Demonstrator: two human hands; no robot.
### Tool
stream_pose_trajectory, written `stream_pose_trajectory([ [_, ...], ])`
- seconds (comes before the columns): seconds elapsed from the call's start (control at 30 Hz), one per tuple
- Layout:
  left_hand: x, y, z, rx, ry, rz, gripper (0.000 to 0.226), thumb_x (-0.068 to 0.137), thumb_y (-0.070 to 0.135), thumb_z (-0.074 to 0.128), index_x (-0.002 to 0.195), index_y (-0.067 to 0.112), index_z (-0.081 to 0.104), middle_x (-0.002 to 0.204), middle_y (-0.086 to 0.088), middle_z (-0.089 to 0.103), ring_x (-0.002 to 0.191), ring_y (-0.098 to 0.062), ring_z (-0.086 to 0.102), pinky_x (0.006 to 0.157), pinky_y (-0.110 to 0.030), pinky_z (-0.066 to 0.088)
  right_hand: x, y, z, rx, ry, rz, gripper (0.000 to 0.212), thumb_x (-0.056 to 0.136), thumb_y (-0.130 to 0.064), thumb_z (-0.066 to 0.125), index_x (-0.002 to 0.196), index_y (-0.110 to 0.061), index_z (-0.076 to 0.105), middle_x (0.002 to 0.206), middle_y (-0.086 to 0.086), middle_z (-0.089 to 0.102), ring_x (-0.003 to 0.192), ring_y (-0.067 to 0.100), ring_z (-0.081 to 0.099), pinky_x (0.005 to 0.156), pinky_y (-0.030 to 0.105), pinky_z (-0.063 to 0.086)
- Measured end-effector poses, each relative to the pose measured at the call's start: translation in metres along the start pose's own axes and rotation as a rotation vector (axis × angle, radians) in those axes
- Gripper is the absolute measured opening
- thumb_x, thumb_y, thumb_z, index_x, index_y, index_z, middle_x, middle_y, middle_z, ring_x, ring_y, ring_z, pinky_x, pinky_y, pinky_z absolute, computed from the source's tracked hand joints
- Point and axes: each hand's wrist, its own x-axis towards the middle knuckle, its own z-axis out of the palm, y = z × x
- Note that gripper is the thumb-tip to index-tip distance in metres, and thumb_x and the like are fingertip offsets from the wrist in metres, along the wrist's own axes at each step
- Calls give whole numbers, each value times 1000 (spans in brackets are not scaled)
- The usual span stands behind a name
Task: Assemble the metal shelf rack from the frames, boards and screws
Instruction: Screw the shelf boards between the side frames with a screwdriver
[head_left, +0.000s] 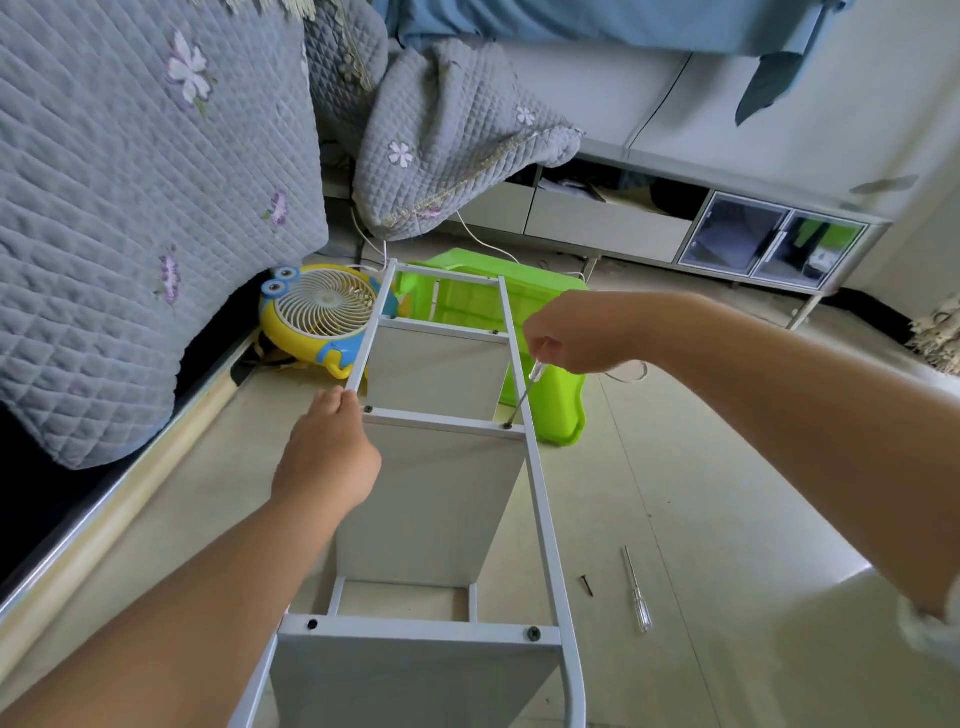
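The white metal shelf rack (540, 499) lies on its side on the floor, its ladder-like frame facing up and grey boards (441, 499) fixed between the rungs. My left hand (327, 457) grips the left rail near the middle rung. My right hand (566, 338) holds a screwdriver (525, 387) whose tip sits on a screw (507, 425) at the right end of that rung. Another dark screw (533, 633) is in the near rung's right end; a hole (312, 623) shows at its left end.
A second clear-handled screwdriver (636, 592) and a loose black screw (587, 585) lie on the tiled floor to the right. Behind the rack stand a green plastic stool (550, 400) and a yellow fan (322, 312). A quilted bed cover (130, 208) hangs at the left.
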Motion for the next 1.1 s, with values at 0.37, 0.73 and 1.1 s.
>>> stream_pose_trajectory([
  [0.37, -2, -1, -3, -68, -32, 9, 48, 91, -1, 32, 138, 6, 33, 149, -5, 26, 124, -30, 40, 96, -36, 36, 25, 17, 6, 261, -136, 308, 32, 90, -1, 37, 58, -6, 36, 51, 4, 26, 37, 10, 22, 40, 13, 19],
  [0.73, 3, -6, -6, -245, -86, -16, 54, 93, -1, 30, 146, 10, 25, 152, -2, 25, 132, -26, 34, 103, -27, 29, 14, -53, 22, 68, 384, -282, 31, 94, -12, 42, 115, -16, 64, 107, 9, 60, 104, 26, 54, 83, 27, 41],
  [1.1, 4, -11, -3, -291, -113, 5, 55, 97, 3, 27, 148, 14, 14, 156, 4, 13, 137, -21, 28, 108, -26, 24, 23, -66, 31, 48, 297, -333, 32, 94, -11, 41, 115, -18, 64, 108, 4, 58, 104, 22, 54, 79, 23, 38],
])
